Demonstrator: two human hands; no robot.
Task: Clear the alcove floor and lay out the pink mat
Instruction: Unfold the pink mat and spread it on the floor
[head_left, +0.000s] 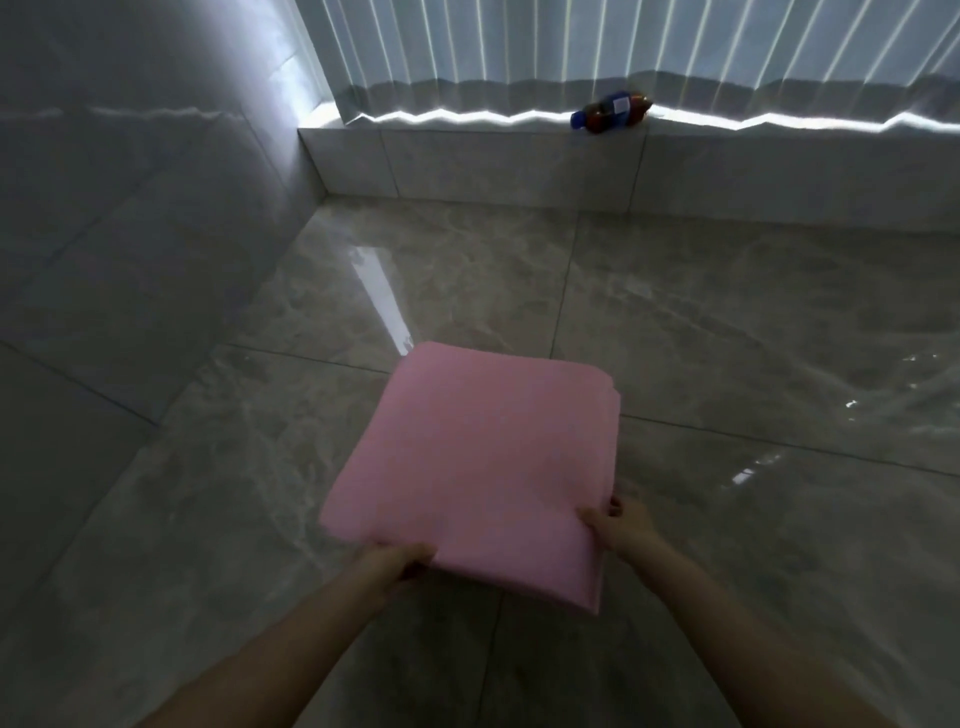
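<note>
Mat (483, 467), gripped between the fingers (415, 553): plain pink. Floor (727, 338) beneath them: grey-beige marbled tile. Beyond the fingertips, bottle (610, 113): brown, blue cap and label. Curtain (571, 41): pale, vertically pleated.

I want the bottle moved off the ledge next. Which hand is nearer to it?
Right. The right hand grips the mat's near right edge, almost below the bottle; the left hand grips lower and further left.

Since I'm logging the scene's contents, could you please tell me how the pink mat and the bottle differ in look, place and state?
The mat is pink, flat and folded into a square; the bottle is dark, rounded, with a blue cap and label. The mat is held above the floor by the left hand and right hand; the bottle lies on its side, untouched, on the ledge by the curtain. Neither rests on the floor.
</note>
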